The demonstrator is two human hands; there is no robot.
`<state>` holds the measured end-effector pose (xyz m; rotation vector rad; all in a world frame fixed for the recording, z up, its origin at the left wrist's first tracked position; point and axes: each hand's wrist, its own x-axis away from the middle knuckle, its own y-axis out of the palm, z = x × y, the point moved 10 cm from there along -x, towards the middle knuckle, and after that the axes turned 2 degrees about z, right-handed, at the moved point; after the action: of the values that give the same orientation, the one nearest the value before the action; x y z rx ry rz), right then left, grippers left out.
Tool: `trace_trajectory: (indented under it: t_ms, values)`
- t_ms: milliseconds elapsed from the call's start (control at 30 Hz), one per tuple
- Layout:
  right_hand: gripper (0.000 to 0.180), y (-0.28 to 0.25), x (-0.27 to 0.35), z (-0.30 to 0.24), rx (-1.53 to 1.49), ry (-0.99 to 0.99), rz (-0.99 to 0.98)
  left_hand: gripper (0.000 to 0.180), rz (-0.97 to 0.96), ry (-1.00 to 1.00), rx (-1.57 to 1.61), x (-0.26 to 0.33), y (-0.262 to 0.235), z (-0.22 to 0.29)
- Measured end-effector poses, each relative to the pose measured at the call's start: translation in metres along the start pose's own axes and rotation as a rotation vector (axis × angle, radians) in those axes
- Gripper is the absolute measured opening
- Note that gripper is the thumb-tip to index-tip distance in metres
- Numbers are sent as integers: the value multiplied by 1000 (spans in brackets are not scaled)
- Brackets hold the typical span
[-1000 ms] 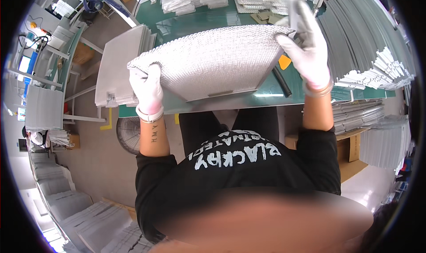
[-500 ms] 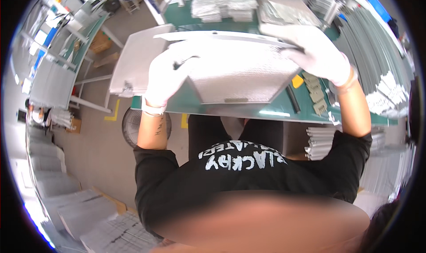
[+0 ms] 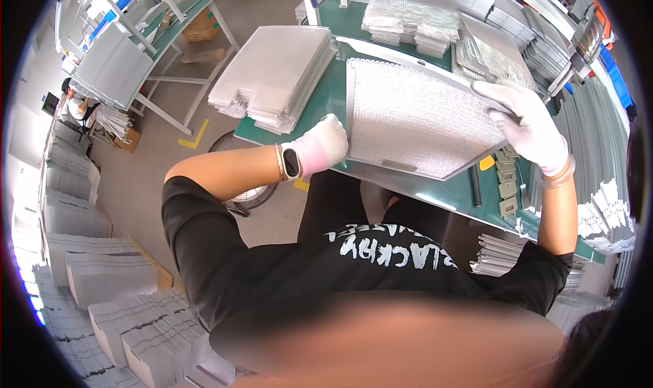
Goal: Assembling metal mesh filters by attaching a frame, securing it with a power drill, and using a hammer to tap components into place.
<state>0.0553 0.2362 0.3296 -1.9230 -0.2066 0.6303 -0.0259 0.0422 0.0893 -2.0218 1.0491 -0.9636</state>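
Observation:
A silvery mesh panel (image 3: 422, 112) with a thin metal frame lies tilted over the near edge of the green-topped table (image 3: 326, 102). Along its far side runs a white frame strip (image 3: 388, 53), whose left end sticks out past the mesh. My right hand (image 3: 524, 122), in a white glove, grips the panel's right side, fingers on top near the far corner. My left hand (image 3: 325, 143), also gloved, is closed into a fist against the left frame edge; whatever its fingers hold is hidden.
Left of the panel sits a stack of mesh sheets (image 3: 275, 75). More wrapped stacks (image 3: 415, 13) stand at the back. Beige clips (image 3: 506, 184), a dark rod (image 3: 475, 186) and a yellow piece (image 3: 486, 162) lie near the right. Below is a floor fan (image 3: 252, 194).
My left hand has come off the panel's top left and dropped to its left edge, now a fist. The panel sits lower and flatter, and the whole view has turned.

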Motion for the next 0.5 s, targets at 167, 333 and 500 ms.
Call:
trace_trajectory:
  t_ms: [167, 333, 500]
  values:
    - [49, 0, 0, -1, -16, 9, -5, 30, 10, 19, -30, -3, 2, 0]
    - [50, 0, 1, 0, -27, 7, -14, 31, 34, 27, -52, 0, -1, 0]
    - [51, -4, 1, -6, 51, -53, 35, 34, -53, -47, 144, 15, -49, -29]
